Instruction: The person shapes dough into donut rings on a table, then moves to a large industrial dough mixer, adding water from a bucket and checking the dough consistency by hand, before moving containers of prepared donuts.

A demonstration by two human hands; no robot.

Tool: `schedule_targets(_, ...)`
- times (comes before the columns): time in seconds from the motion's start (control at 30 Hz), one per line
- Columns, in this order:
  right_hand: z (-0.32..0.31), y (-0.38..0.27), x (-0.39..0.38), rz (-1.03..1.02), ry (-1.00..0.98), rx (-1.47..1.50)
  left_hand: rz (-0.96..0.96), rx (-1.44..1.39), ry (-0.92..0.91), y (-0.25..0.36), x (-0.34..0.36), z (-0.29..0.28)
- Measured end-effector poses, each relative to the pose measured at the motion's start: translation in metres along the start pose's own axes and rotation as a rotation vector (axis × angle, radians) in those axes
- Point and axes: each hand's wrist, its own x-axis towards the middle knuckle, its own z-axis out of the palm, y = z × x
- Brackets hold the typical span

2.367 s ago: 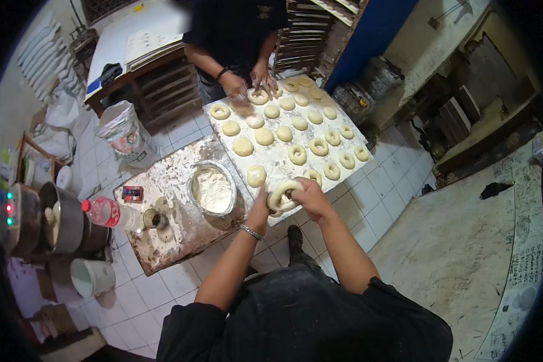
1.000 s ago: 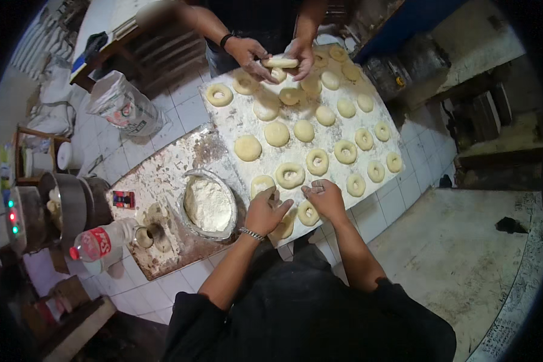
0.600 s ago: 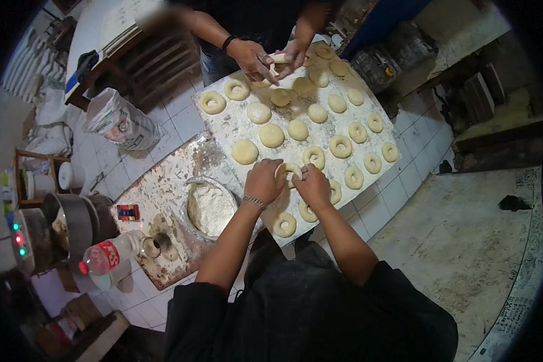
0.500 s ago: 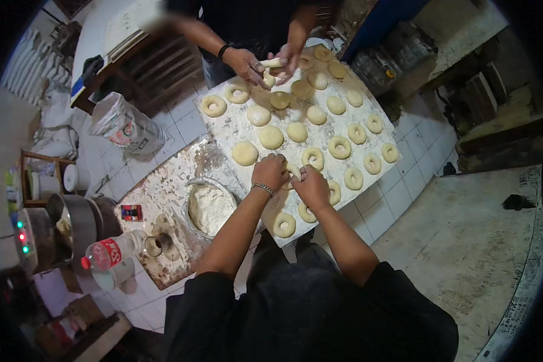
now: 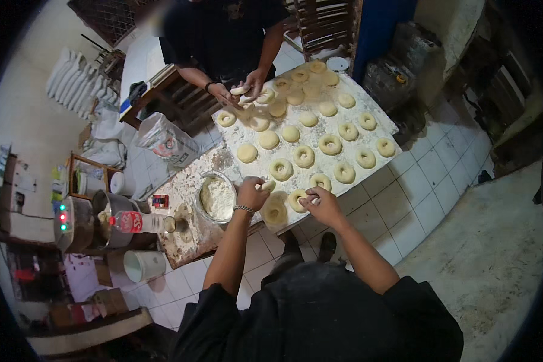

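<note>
Left hand: dough ring gripped at its edge, tabletop's near side | Right hand: curled at second ring, grip indeterminable | Handling: judged light, soft, easily dented; best supported by opposite rims

Pale dough rings on floured board

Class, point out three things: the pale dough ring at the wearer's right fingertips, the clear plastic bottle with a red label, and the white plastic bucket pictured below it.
Pale dough ring point(image 5: 291, 201): head view, ring's left side.
Clear plastic bottle point(image 5: 130, 222): head view, red label.
White plastic bucket point(image 5: 152, 265): head view, outer wall.
</note>
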Motion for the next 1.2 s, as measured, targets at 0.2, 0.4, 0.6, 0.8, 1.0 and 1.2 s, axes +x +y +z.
schedule_targets(0.2,-0.011,-0.004,0.009,-0.187,-0.224,0.392,-0.185,-0.794,-0.286,0.081,-0.054,0.000)
schedule_targets(0.4,-0.007,-0.025,-0.015,0.131,-0.403,0.730,-0.210,-0.904,-0.232,0.080,-0.088,-0.013)
schedule_targets(0.6,0.027,-0.049,-0.024,0.094,-0.185,0.652,-0.258,-1.066,-0.240,0.061,-0.103,-0.025)
schedule_targets(0.8,0.079,-0.091,-0.019,-0.091,-0.201,0.298,-0.205,-1.231,-0.261,0.001,-0.111,-0.052)
schedule_targets(1.0,0.120,-0.118,-0.010,-0.044,-0.112,0.154,-0.323,-1.504,-0.378,-0.032,-0.117,-0.081)
schedule_targets(1.2,0.126,-0.126,-0.019,0.123,-0.061,0.260,-0.319,-1.399,-0.419,-0.050,-0.098,-0.078)
